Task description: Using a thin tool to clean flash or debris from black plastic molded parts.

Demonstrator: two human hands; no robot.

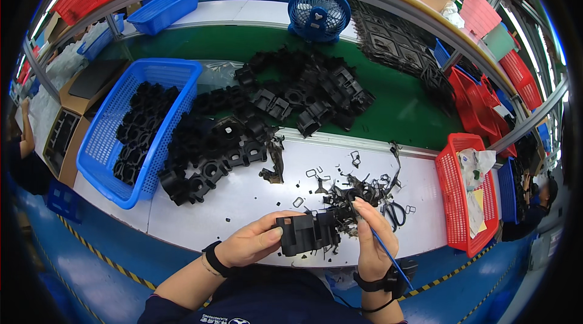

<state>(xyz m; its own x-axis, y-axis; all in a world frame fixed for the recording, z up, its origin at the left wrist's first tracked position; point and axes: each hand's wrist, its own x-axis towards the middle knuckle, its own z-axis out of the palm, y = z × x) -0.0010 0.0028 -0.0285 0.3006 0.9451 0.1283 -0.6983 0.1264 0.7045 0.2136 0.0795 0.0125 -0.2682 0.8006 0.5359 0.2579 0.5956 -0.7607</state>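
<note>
My left hand (248,244) is closed on the left end of a black moulded plastic part (299,236), held level over the front edge of the white table. At the part's right side, my right hand (375,244) grips a thin tool with a blue handle (390,255). Its handle slants down toward my wrist, and its working tip cannot be made out among the dark pieces. Just beyond both hands lies a heap of black plastic scraps (358,193). Black-handled scissors (396,216) rest by the heap's right side.
Black moulded parts are piled on the table (212,160) and the green mat (407,105). A blue basket (106,181) of similar parts stands left, a red basket (449,202) with papers right. Behind are a blue fan (319,15) and an overhead shelf. Other people sit at both sides.
</note>
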